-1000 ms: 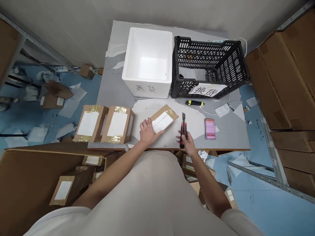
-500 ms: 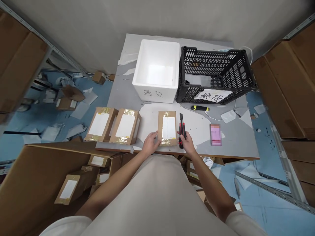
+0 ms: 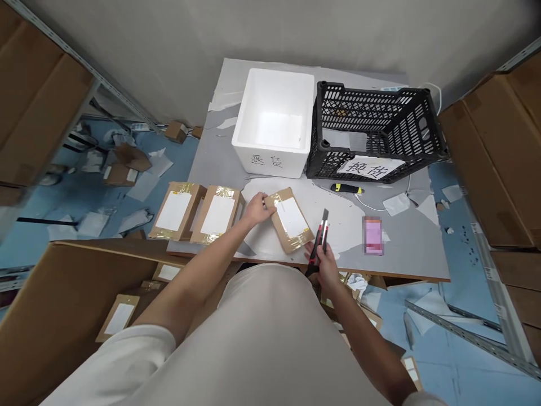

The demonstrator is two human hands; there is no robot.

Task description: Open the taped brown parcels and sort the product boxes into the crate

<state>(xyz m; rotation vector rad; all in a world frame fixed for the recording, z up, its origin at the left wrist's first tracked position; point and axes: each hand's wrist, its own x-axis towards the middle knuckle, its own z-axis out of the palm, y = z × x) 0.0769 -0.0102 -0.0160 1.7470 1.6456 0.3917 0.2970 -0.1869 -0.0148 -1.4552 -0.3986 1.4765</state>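
Observation:
A taped cardboard box (image 3: 289,221) with a white label lies turned at an angle near the table's front edge. My left hand (image 3: 258,210) grips its upper left corner, thumb on top and fingers around the side. In my right hand (image 3: 326,262) is a red and black utility knife (image 3: 320,243), its blade out and pointing away from me. Fingertips of that hand are close to the box's lower right corner; whether they touch it I cannot tell. Left of my left hand stand two more taped boxes, one box (image 3: 217,214) nearer and another box (image 3: 177,211) farther left.
Behind stand a white foam bin (image 3: 270,160) and a black plastic crate (image 3: 376,175), both with handwritten characters. A yellow and black cutter (image 3: 346,188) and a blurred pink item (image 3: 373,235) lie to the right. A large carton (image 3: 84,282) holding boxes stands below left.
The box has been turned counterclockwise, its top now tilted left. My left hand has moved up to the upper left corner. My right hand has come lower with the knife, which now leans.

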